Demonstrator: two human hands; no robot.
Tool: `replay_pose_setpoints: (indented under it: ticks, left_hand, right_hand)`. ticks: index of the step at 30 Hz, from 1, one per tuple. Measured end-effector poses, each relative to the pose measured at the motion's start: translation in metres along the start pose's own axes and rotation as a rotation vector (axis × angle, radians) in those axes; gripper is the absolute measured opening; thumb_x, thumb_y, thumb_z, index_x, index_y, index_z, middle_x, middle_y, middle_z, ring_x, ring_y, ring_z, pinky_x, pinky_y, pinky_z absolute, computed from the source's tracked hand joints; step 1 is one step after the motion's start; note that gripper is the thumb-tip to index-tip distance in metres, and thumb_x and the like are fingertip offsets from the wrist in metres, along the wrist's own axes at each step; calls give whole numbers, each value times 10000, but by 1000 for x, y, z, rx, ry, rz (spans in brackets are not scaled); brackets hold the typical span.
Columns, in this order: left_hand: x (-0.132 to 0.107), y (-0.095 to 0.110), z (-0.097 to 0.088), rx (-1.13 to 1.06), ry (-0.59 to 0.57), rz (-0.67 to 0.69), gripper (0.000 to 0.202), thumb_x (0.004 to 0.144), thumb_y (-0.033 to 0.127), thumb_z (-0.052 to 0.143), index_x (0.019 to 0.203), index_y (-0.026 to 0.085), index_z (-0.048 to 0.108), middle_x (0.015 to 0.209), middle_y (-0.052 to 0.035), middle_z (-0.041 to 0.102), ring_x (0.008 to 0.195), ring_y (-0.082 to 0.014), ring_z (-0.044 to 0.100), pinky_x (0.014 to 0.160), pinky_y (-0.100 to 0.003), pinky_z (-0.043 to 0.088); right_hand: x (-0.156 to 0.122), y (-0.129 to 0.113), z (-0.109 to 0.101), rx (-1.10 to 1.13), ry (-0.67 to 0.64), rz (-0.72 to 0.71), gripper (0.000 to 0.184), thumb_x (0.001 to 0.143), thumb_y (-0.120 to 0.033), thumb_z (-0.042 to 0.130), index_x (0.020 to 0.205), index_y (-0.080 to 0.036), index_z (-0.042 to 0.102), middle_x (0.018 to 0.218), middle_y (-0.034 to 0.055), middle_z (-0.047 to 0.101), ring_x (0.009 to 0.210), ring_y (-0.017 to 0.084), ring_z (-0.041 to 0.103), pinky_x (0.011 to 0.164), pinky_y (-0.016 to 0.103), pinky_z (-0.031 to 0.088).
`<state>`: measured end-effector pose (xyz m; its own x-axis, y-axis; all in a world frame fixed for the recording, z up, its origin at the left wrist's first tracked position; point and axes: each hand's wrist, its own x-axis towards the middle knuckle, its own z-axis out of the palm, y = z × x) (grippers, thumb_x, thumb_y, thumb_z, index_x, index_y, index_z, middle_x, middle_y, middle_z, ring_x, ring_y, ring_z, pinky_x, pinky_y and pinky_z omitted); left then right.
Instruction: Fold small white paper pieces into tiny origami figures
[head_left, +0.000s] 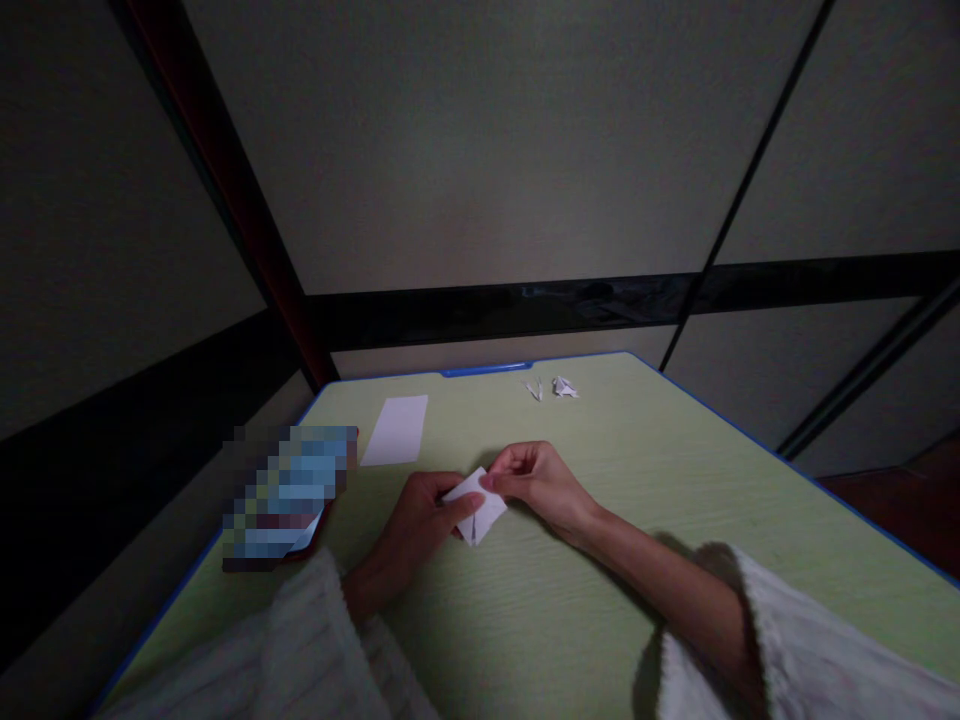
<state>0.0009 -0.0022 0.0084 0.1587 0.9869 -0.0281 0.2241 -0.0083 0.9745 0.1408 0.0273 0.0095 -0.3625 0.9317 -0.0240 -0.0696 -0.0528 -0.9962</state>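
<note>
A small folded piece of white paper point(489, 514), roughly diamond-shaped with a slit down its lower half, is held just above the table near the middle. My left hand point(427, 515) pinches its left side, thumb lying across the front. At the upper right edge, my right hand point(536, 480) grips the paper between thumb and fingers. The fingers behind the paper are partly hidden.
The light green table point(600, 600) has a blue edge. A flat white paper sheet point(396, 430) lies at back left, beside a pixelated tablet-like object point(300, 490). Toward the back are a small folded paper figure point(564, 387) and thin paper pieces point(535, 389). Panelled doors point(487, 150) rise behind.
</note>
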Motion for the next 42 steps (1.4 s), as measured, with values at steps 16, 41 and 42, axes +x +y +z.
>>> replay_pose_setpoints:
  ticks: [16,41,42]
  left_hand:
    - [-2,-3,1,-13,-69,-15,197,588,288,563,583,91,567,458,42,463,440,-87,409,411,-183,313]
    - [-6,15,2,-121,205,48,237,575,216,565,369,137,479,348,60,459,381,-60,397,429,-172,316]
    - [-6,14,2,-113,171,48,243,587,226,557,372,136,490,354,52,476,384,-64,411,434,-174,325]
  right_hand:
    - [-8,-2,-1,-536,-206,-216,254,742,-254,387,516,-136,394,470,-47,302,457,55,277,409,180,208]
    - [-3,-5,3,304,94,-192,240,507,-158,646,637,-138,446,525,-56,484,461,34,418,473,160,316]
    - [-3,-4,3,315,99,-205,239,513,-166,646,641,-140,446,529,-55,488,461,36,424,472,163,318]
